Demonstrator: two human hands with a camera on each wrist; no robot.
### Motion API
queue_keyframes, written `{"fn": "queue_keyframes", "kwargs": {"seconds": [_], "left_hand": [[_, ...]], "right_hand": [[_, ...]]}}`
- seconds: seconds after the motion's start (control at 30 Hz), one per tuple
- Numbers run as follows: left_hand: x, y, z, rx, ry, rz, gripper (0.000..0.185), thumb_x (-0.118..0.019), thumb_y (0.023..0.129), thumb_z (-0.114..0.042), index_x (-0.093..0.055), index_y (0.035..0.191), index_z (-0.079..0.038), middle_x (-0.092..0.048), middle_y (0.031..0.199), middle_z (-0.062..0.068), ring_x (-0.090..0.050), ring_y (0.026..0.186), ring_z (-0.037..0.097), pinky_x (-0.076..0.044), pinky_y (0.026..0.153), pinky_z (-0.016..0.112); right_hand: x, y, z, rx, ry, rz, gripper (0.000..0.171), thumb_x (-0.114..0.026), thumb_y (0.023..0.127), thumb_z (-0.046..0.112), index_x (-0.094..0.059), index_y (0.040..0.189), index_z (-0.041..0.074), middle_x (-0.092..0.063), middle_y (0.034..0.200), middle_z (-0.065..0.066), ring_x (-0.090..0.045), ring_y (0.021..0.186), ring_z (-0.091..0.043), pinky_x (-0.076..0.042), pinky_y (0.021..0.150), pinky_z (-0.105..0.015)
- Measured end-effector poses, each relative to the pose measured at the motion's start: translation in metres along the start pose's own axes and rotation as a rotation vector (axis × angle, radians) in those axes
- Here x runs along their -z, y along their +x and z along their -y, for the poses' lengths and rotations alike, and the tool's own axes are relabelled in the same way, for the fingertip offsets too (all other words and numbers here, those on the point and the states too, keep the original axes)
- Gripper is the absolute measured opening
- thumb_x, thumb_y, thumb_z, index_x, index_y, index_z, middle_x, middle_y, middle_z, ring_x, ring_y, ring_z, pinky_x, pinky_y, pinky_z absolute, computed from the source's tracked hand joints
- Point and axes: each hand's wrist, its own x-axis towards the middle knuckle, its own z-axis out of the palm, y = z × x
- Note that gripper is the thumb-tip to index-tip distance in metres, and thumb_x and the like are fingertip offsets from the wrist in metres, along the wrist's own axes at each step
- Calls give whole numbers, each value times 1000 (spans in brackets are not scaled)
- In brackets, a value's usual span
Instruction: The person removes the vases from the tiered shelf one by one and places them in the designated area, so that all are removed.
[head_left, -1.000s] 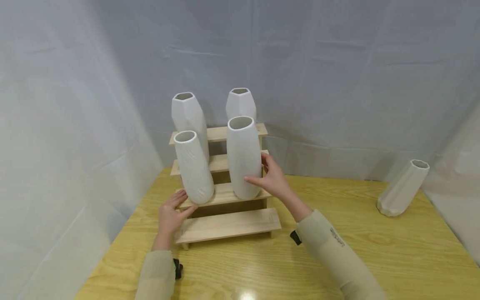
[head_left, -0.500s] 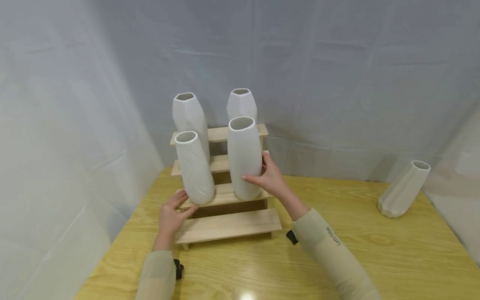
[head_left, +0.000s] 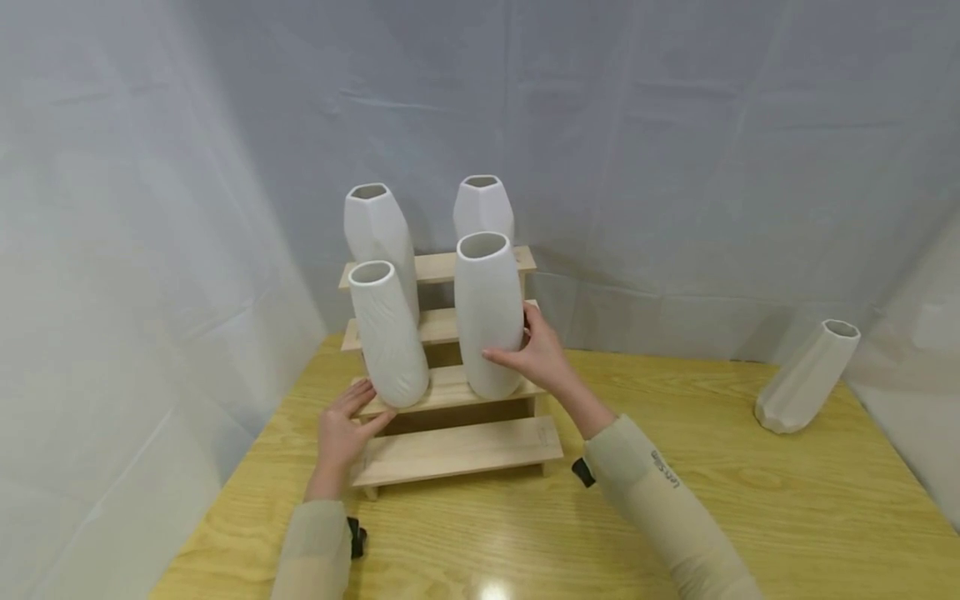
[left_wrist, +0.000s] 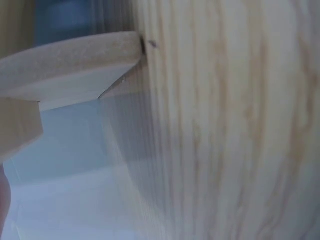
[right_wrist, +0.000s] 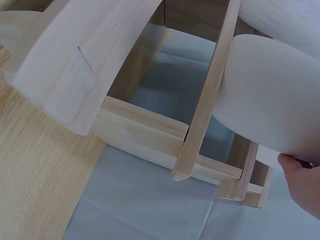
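The right hand (head_left: pixel 542 357) has thumb and fingers curled round the lower right side of the smooth white vase (head_left: pixel 488 312), which stands on the second step from the bottom of the wooden tiered stand (head_left: pixel 457 450). The left hand (head_left: pixel 343 429) lies with straight fingers on the left end of that same step, holding nothing, its fingertips just beside the base of the ribbed vase (head_left: pixel 387 333).

Largest first, all placed from the stand. The yellow wooden table (head_left: pixel 750 500) carries it near its back left corner. The stand is light and narrow, and tall ceramic loads it high, so a sideways push from the right hand could slide or tip the whole thing; the pressing left hand looks like the only brace. Two faceted vases (head_left: pixel 375 229) occupy the steps above, one to the left and one to the right, and a jolt to the stand could rock them. The smooth vase is tall on a shallow step, so it could topple forward if released off-centre, or knock the ribbed vase to its left, which already appears to lean. A slick glaze could also slip from a one-sided grip. Another faceted vase (head_left: pixel 806 390) stands well to the right of the stand, out of harm's way.
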Motion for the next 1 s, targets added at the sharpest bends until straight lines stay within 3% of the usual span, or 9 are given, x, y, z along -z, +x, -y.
{"fn": "queue_keyframes", "kwargs": {"seconds": [0.5,0.7,0.83,1.0], "left_hand": [[3,-1,-4,34,24,22,48,-81,60,-12,-63,100,5,-58,110,17,-51,107,33,-38,94,46],[1,1,-5,-15,26,-2,47,-82,58,-11,-64,98,5,-59,108,18,-53,104,33,-39,93,44],[-1,2,-5,-61,16,-27,46,-83,55,-9,-65,95,7,-61,104,19,-55,100,34,-41,91,44],[-2,3,-5,-52,3,-27,47,-83,55,-8,-65,95,7,-60,104,19,-55,100,34,-41,90,43]], "right_hand": [[-3,-1,-2,115,-85,-82,74,-80,63,18,-40,123,1,-50,113,-14,-50,102,-26,-45,87,-42],[-3,-5,-4,170,-105,-138,74,-81,60,15,-41,120,-2,-52,111,-17,-52,99,-29,-47,83,-42],[-2,-7,-6,152,-117,-191,74,-82,59,16,-43,120,-2,-52,111,-17,-53,99,-29,-49,81,-40],[0,-12,-7,104,-66,-242,76,-81,60,15,-40,121,-3,-50,113,-16,-51,101,-29,-48,82,-40]]}}
